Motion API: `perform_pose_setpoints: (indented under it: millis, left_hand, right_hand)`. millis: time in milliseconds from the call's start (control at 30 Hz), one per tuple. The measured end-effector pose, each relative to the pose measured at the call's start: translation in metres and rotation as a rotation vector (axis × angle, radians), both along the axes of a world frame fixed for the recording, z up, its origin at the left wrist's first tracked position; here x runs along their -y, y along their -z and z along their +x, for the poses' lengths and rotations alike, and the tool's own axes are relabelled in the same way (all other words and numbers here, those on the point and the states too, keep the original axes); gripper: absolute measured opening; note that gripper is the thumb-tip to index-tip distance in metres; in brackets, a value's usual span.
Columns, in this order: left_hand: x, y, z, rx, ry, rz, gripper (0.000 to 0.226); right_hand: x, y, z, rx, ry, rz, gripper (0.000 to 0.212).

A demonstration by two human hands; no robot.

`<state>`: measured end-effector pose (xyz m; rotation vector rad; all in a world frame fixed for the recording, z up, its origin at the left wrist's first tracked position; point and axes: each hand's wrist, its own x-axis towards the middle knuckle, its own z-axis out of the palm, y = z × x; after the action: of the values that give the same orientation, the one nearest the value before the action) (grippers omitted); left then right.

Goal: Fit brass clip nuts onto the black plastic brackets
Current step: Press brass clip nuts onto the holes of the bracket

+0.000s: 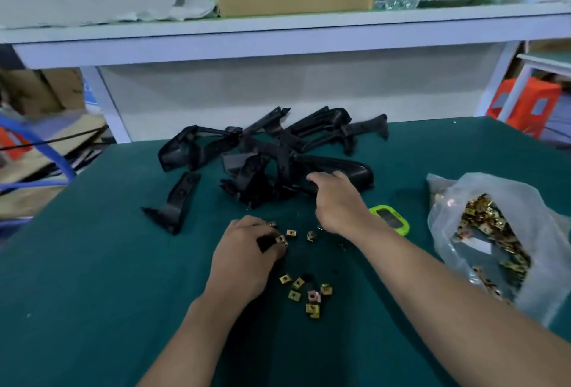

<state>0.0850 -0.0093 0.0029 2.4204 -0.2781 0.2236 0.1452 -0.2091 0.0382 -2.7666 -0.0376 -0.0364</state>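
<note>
A heap of black plastic brackets (272, 152) lies at the far middle of the green table (92, 263). One bracket (176, 201) lies apart to the left. My right hand (336, 201) reaches into the heap, its fingers curled round the edge of a bracket (349, 170). My left hand (244, 257) rests on the table and pinches a brass clip nut (281, 240) at its fingertips. Several loose brass clip nuts (306, 294) lie scattered just in front of my hands, and a few more nuts (301, 234) lie between them.
A clear plastic bag (494, 244) full of brass clip nuts sits open at the right. A lime-green timer (391, 220) lies behind my right forearm. A white shelf (278, 43) with a cardboard box and a bottle stands over the table's far edge.
</note>
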Motion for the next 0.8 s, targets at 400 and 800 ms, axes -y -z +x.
perform_pose_setpoints:
  millis: [400,800]
  left_hand:
    - [0.003,0.000,-0.004,0.043,-0.049,-0.024,0.016]
    - [0.019,-0.007,-0.026,0.172,0.056,-0.068,0.056]
  right_hand:
    - [0.006,-0.021,0.010,-0.107,-0.120,-0.319,0.067]
    - [0.018,-0.054,-0.074,-0.209,-0.377,0.966,0.035]
